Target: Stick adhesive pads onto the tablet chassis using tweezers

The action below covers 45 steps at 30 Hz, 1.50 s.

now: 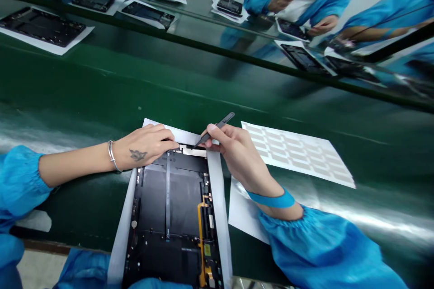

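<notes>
An opened tablet housing point(176, 194) lies on a white paper sheet point(220, 216) in front of me, its black inside facing up with ribbon cables and small parts. At the housing's far end, my left hand point(149, 144) rests on the upper left corner, fingers curled and fingertips pressed to the edge; whether it pinches something is hidden. My right hand point(233, 149) grips dark tweezers point(220, 123), their tips touching or just above a pale strip point(195, 151) along the far edge of the housing.
A sheet of pale stickers point(294, 151) lies to the right, above another white paper point(247, 212). Another tablet housing point(44, 27) sits on paper at the far left. Beyond a dark rail, several more housings lie on a glass surface, where co-workers in blue sleeves handle devices.
</notes>
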Each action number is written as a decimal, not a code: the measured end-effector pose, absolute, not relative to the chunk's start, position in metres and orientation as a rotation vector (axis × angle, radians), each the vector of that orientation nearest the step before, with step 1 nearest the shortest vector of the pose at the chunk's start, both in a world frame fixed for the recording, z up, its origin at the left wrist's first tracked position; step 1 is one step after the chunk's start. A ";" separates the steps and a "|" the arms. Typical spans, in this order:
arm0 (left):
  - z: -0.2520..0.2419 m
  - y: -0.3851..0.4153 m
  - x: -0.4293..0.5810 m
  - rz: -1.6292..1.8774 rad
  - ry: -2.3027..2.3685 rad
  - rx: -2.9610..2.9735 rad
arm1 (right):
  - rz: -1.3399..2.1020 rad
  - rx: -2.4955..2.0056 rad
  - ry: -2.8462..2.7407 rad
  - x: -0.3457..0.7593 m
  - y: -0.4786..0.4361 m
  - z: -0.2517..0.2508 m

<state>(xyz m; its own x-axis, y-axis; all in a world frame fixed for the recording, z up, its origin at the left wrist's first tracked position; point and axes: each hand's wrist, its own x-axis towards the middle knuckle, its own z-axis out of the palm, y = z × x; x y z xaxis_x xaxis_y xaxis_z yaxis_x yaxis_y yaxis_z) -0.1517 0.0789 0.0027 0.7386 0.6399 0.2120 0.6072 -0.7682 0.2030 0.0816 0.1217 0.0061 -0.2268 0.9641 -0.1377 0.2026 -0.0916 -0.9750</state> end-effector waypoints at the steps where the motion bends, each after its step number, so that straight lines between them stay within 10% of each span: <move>1: 0.003 0.079 -0.152 0.406 1.017 2.811 | 1.380 -1.313 -1.485 0.082 0.122 0.006; 45: 0.006 0.079 -0.153 0.296 1.057 2.885 | 0.682 -0.931 -2.003 0.077 0.103 -0.003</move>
